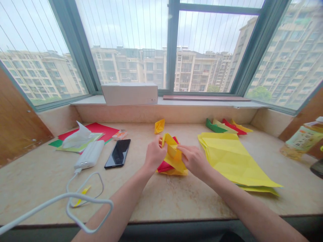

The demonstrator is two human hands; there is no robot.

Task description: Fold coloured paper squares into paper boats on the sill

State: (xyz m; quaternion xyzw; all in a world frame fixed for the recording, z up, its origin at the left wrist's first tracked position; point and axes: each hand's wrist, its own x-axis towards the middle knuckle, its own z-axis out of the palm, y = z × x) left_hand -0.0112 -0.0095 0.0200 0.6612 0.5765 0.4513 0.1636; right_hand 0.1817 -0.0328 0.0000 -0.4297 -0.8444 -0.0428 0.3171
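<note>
Between my two hands is a folded yellow paper piece (176, 156), held up off the sill top. My left hand (155, 153) pinches its upper left edge, the fingers partly behind the paper. On the other side, my right hand (193, 160) has its fingers closed on the right edge. Red folded paper (165, 166) shows beneath and behind the yellow piece, with another yellow layer under it; how these layers lie is partly hidden. A small yellow folded paper shape (159, 126) stands just beyond my hands.
Yellow paper sheets (234, 158) lie at right, with several folded paper boats (227, 126) behind. At left are a black phone (117, 153), a white power bank (89, 154) with its cable (88, 196), tissues (78, 136) and red paper (101, 129). A bottle (302, 139) stands far right.
</note>
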